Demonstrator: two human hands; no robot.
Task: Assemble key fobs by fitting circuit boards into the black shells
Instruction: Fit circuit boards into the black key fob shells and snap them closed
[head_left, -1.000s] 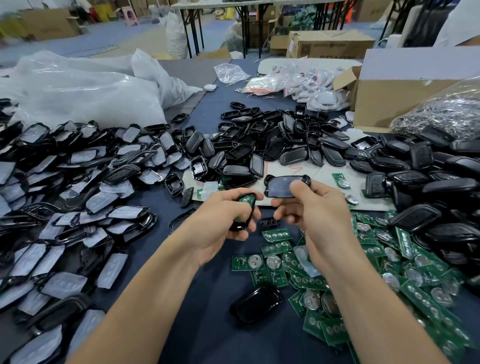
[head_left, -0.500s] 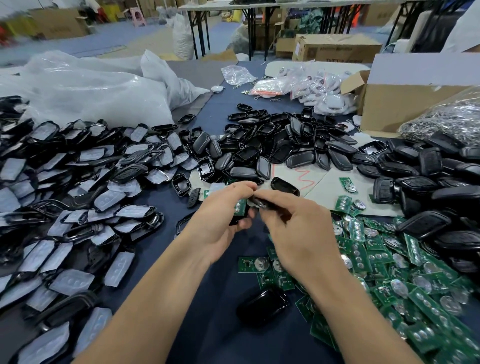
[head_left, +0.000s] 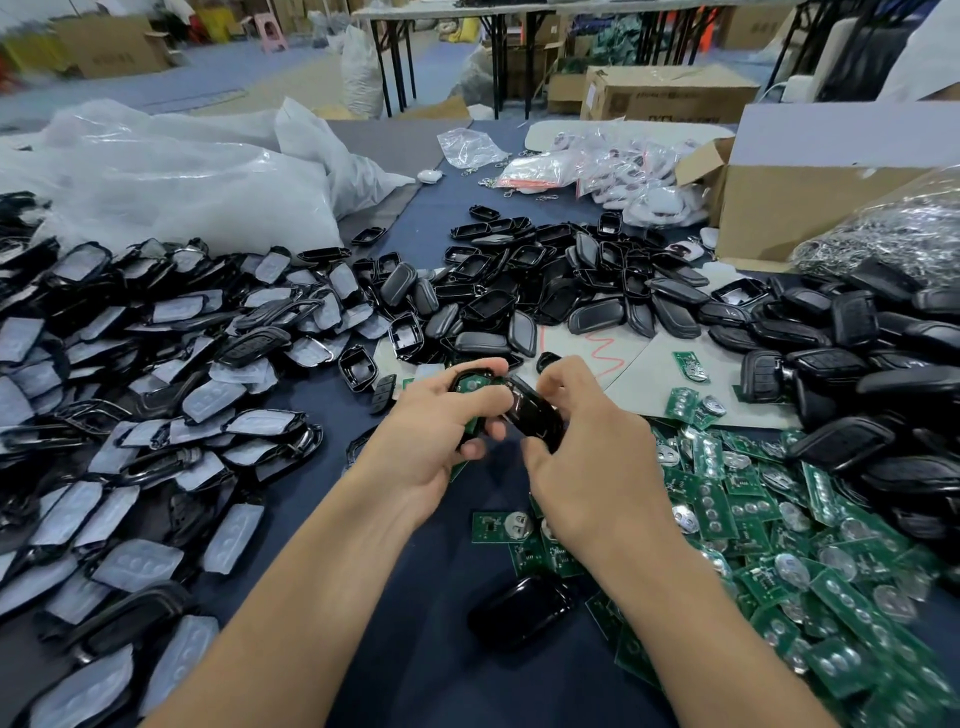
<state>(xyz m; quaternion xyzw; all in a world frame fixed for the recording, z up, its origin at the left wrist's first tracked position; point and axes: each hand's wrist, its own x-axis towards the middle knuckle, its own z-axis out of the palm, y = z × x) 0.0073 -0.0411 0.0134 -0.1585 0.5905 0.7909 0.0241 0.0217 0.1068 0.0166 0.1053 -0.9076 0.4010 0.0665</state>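
My left hand (head_left: 431, 431) grips a black shell half (head_left: 470, 382) with a green circuit board showing inside it. My right hand (head_left: 587, 447) holds a glossy black shell cover (head_left: 532, 415), tilted against the right side of that half. Both hands meet above the dark blue table at centre. Loose green circuit boards (head_left: 779, 545) with round silver battery clips lie in a heap to the right. A closed black fob (head_left: 519, 610) lies on the table just below my hands.
Shells with grey button pads (head_left: 130, 389) are piled at the left. Empty black shells (head_left: 545, 280) heap behind my hands, finished black fobs (head_left: 883, 364) at the right. White plastic bags (head_left: 171, 182) lie at the back left and an open cardboard box (head_left: 810, 208) stands at the back right.
My right hand has brought the black cover from above the table down against the shell half in my left hand. The hands have closed together, and the view has shifted slightly.
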